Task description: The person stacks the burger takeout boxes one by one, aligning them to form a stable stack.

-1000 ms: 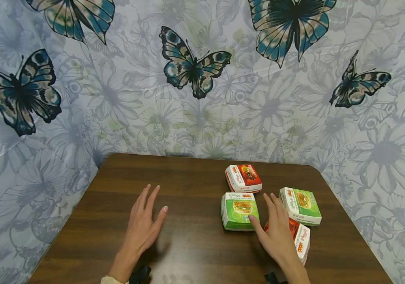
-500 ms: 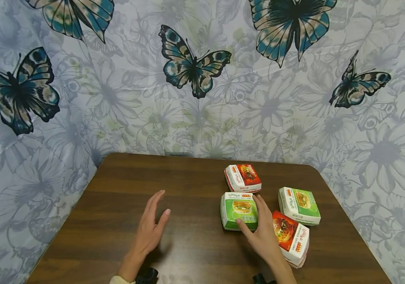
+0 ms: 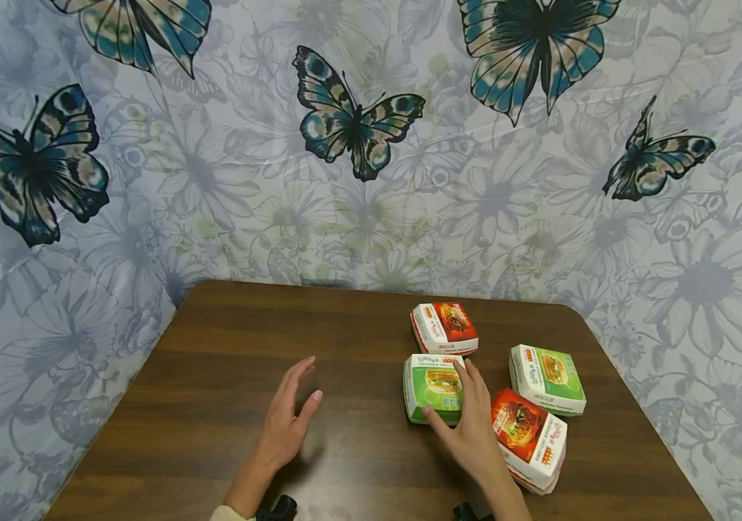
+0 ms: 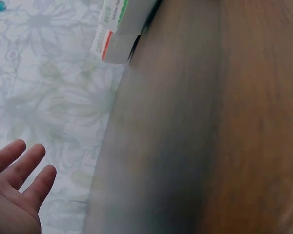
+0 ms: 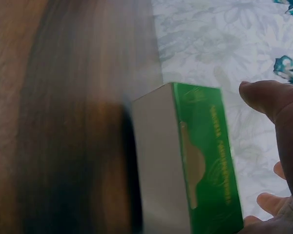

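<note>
My right grip (image 3: 473, 436) is spread wide, thumb well apart from the fingers, over the right-hand side of a green-and-white, squarish cardboard carton (image 3: 432, 391) printed with a filled bun. The right wrist view shows a gap between my thumb and that carton; I cannot tell whether my other fingers touch it. My left grip (image 3: 285, 427) is also wide, fingers extended and holding nothing, to the left of the carton and well apart from it. Just beyond the carton sits a red-and-white cardboard carton of similar shape (image 3: 445, 327). To the right of my right grip, a second red-and-white carton (image 3: 530, 439) lies turned at an angle, nearest to me of the four. Just past its far corner is a second green-and-white carton (image 3: 548, 379). All four are on the right half of a dark brown, wood-grained tabletop (image 3: 345, 333) with rounded far corners. A black device (image 3: 278, 508) shows at my left wrist, beside a cream sleeve cuff (image 3: 228, 514). Behind the tabletop hangs a pale grey floral backdrop (image 3: 215, 217), printed with large teal, cream and black butterflies (image 3: 356, 129).
</note>
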Demonstrator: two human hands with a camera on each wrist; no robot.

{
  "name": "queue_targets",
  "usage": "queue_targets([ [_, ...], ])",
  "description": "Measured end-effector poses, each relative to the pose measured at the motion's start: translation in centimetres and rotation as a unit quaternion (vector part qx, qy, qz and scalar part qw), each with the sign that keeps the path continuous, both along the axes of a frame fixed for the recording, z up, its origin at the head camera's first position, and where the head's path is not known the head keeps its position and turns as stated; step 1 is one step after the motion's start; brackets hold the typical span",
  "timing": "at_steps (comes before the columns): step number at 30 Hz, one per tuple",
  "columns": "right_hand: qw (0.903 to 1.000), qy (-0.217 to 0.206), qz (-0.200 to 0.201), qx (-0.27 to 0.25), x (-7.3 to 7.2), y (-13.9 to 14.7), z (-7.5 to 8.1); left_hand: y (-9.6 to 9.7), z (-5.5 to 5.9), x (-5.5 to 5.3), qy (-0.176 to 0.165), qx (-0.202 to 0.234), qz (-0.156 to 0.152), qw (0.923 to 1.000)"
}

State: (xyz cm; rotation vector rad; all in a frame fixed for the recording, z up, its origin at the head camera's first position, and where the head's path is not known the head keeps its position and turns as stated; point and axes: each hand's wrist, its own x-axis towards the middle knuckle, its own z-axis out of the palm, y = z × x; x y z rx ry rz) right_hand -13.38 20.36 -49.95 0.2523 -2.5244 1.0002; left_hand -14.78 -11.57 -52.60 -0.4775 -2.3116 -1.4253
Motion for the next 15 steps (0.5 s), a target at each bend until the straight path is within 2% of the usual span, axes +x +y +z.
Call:
queue_targets([
  [9, 0.9987, -0.047, -0.004, -0.022, -0.5, 0.5, -1.9, 0.1, -0.7, 0.0, -0.026, 0.022, -0.015, 0.9993],
  [15, 0.9978, -0.049, -0.004, -0.043, -0.6, 0.7, -3.2, 0.1, -1.2, 0.1, -0.042, 0.030, -0.025, 0.9983],
])
